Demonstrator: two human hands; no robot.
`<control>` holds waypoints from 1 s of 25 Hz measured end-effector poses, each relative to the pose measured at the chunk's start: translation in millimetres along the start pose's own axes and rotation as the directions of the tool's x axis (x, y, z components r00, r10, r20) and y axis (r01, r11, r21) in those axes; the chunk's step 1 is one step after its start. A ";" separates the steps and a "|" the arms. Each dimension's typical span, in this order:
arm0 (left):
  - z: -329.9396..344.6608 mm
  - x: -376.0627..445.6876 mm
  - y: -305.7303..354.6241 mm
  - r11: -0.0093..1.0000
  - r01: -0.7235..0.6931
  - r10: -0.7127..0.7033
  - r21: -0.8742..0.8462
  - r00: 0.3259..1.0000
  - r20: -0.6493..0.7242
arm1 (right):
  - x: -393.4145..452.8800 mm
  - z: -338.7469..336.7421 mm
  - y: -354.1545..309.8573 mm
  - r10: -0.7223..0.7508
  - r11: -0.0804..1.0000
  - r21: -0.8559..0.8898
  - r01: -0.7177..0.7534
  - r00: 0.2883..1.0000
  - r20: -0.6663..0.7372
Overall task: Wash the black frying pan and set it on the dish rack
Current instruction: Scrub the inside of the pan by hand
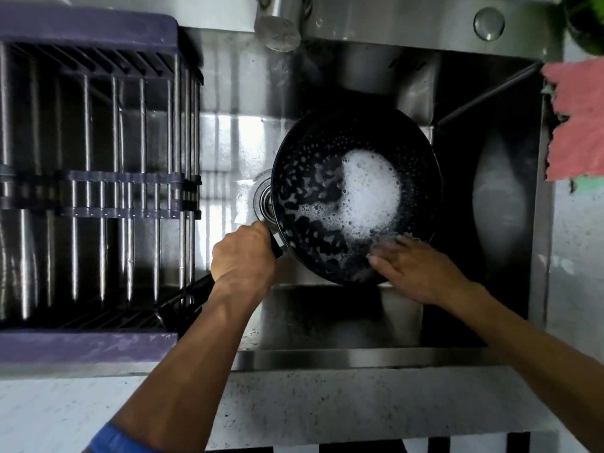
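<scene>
- Head view, step in hand: scrubbing. The black frying pan [356, 194] sits centre frame, held over the sink [343, 315] basin, not yet rinsed.
- Left hand [243, 256] is closed around the pan handle [196, 289], which runs toward the lower left.
- Right hand [415, 269] lies at the pan's near rim, fingers [387, 253] blurred; whether it holds a scrubber cannot be told.
- Pan contents: a white pool of suds [369, 194] right of centre, with scattered bubbles across the rest.
- Next move, judged: rinse under the faucet [277, 31], top centre, where no water stream is visible.
- Dish rack [98, 178], left of frame, shows no dishes; the pan goes there last.
</scene>
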State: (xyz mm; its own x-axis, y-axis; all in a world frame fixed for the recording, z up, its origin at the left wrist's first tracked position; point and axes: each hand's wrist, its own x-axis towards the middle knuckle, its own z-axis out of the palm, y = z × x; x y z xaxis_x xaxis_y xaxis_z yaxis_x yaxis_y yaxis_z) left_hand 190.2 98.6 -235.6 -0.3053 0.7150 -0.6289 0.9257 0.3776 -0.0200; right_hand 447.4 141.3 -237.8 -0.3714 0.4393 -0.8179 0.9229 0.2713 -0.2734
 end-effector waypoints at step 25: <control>-3.8 0.3 1.1 1.000 -0.008 0.009 -0.019 0.998 0.058 | 69.9 -18.8 -12.8 0.069 0.997 0.033 -0.067 0.995 -0.071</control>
State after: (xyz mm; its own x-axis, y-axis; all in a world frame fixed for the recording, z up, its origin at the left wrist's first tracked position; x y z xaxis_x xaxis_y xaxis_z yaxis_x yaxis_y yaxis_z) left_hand 190.3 101.5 -232.9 -0.2833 0.6833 -0.6729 0.9238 0.3828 -0.0002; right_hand 407.7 184.6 -281.9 -0.3134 0.5170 -0.7965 0.9484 0.2128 -0.2350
